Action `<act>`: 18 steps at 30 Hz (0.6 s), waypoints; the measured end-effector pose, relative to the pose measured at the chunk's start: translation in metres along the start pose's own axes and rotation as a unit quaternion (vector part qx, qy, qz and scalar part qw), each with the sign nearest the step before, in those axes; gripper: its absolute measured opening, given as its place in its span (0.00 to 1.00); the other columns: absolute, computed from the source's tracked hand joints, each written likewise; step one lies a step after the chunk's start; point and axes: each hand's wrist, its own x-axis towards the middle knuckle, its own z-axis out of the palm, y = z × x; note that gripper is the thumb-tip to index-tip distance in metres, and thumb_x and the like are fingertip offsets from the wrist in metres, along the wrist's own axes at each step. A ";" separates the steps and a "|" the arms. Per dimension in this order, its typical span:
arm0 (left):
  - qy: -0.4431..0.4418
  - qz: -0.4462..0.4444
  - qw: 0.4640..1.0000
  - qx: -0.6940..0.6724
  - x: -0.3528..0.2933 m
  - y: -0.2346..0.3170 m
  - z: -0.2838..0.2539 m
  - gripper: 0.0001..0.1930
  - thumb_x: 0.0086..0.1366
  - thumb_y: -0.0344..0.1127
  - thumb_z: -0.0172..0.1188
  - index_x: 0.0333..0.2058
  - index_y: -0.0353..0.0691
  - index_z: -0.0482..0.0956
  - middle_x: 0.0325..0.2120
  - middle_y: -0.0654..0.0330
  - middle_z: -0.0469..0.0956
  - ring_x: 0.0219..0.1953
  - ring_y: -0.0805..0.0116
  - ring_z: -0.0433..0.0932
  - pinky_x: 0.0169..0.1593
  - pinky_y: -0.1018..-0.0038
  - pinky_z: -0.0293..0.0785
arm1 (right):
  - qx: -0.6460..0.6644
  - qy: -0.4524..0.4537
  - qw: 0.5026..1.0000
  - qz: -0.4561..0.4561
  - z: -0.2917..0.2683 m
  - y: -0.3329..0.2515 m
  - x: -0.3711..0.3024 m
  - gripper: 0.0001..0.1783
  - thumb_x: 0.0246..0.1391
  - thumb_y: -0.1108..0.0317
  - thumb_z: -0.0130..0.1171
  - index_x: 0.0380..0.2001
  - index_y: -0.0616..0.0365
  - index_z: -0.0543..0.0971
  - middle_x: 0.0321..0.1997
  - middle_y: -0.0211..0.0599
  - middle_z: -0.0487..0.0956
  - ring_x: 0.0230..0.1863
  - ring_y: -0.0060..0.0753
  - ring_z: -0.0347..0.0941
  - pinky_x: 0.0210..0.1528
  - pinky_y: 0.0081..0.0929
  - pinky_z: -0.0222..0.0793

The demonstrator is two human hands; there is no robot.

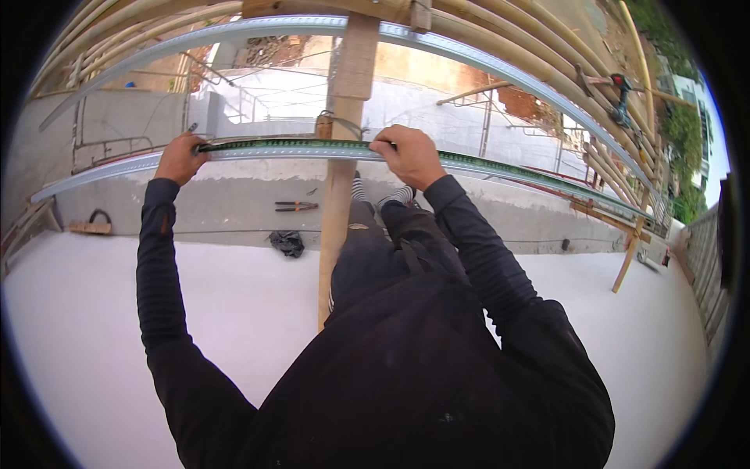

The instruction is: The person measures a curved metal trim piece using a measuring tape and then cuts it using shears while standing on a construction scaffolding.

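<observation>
A long, dark green slotted metal strip (289, 147) runs crosswise in front of me, close against a silver perforated metal profile (269, 155). My left hand (181, 159) is closed around the strip's left end, fingers wrapped over it. Further right, just past a wooden post (357, 59), my right hand (410, 156) pinches the same strip from above. Its thumb and fingers hide a short stretch. Beyond my right hand the green strip continues toward the far right along the silver profile. The undersides of both pieces are hidden.
Another silver profile (273, 26) bows across the far side beside bamboo poles (539, 39). A cordless drill (620, 102) and a hammer (595, 80) rest on the poles at right. Orange-handled pincers (297, 206), a black plastic bag (287, 243) and a wooden float (92, 227) lie below.
</observation>
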 end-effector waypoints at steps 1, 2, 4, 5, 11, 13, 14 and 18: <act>0.001 -0.019 1.000 -0.017 -0.004 -0.003 0.002 0.13 0.51 0.31 0.65 0.36 0.32 0.81 0.29 0.48 0.76 0.35 0.50 0.76 0.42 0.63 0.72 | 0.001 -0.001 1.000 0.011 0.001 0.000 0.001 0.12 0.52 0.58 0.58 0.27 0.54 0.83 0.29 0.39 0.80 0.34 0.48 0.76 0.37 0.41 0.71; -0.006 -0.033 0.999 -0.019 -0.007 -0.011 0.008 0.12 0.51 0.30 0.64 0.35 0.32 0.81 0.29 0.49 0.76 0.34 0.51 0.76 0.41 0.64 0.72 | -0.007 -0.011 1.000 0.010 -0.003 -0.004 0.004 0.11 0.52 0.58 0.58 0.27 0.54 0.82 0.29 0.39 0.80 0.33 0.49 0.76 0.36 0.40 0.71; 0.020 -0.013 0.999 -0.042 -0.005 -0.050 0.032 0.11 0.50 0.29 0.62 0.34 0.32 0.80 0.29 0.49 0.75 0.34 0.51 0.76 0.42 0.63 0.72 | -0.027 -0.024 0.999 0.027 0.000 -0.001 0.012 0.12 0.51 0.57 0.59 0.26 0.53 0.82 0.28 0.39 0.80 0.34 0.47 0.77 0.37 0.43 0.70; 0.039 0.016 0.998 -0.050 -0.008 -0.053 0.030 0.11 0.50 0.28 0.62 0.35 0.31 0.80 0.29 0.49 0.75 0.35 0.50 0.76 0.42 0.63 0.71 | -0.028 -0.015 0.999 0.030 0.000 -0.004 0.013 0.11 0.50 0.57 0.61 0.26 0.52 0.83 0.27 0.40 0.80 0.34 0.47 0.77 0.37 0.42 0.71; 0.023 0.052 0.998 0.009 0.007 -0.034 0.023 0.13 0.51 0.30 0.62 0.36 0.31 0.80 0.29 0.48 0.76 0.35 0.48 0.76 0.42 0.60 0.71 | -0.024 0.005 0.998 0.057 0.002 0.008 0.003 0.11 0.49 0.56 0.61 0.26 0.51 0.84 0.29 0.41 0.81 0.34 0.45 0.79 0.36 0.41 0.73; -0.007 0.006 1.000 0.000 0.004 -0.032 0.018 0.14 0.51 0.32 0.63 0.36 0.32 0.80 0.31 0.48 0.76 0.37 0.48 0.75 0.43 0.60 0.70 | -0.037 0.016 0.998 0.050 0.009 0.008 0.002 0.11 0.48 0.56 0.62 0.26 0.51 0.84 0.29 0.41 0.81 0.33 0.45 0.79 0.35 0.41 0.73; -0.001 0.011 1.000 0.013 0.006 -0.049 0.025 0.14 0.51 0.32 0.64 0.36 0.33 0.80 0.31 0.48 0.77 0.38 0.49 0.76 0.44 0.61 0.70 | -0.038 0.014 0.998 0.053 0.011 0.008 0.003 0.11 0.46 0.57 0.62 0.25 0.52 0.84 0.28 0.42 0.81 0.33 0.45 0.79 0.36 0.41 0.73; -0.017 -0.012 1.000 0.015 0.005 -0.046 0.020 0.13 0.50 0.31 0.64 0.36 0.34 0.80 0.33 0.49 0.77 0.39 0.49 0.76 0.45 0.61 0.70 | -0.022 0.013 0.999 0.048 0.010 0.003 0.000 0.11 0.48 0.58 0.62 0.24 0.53 0.83 0.27 0.40 0.80 0.34 0.46 0.78 0.36 0.42 0.72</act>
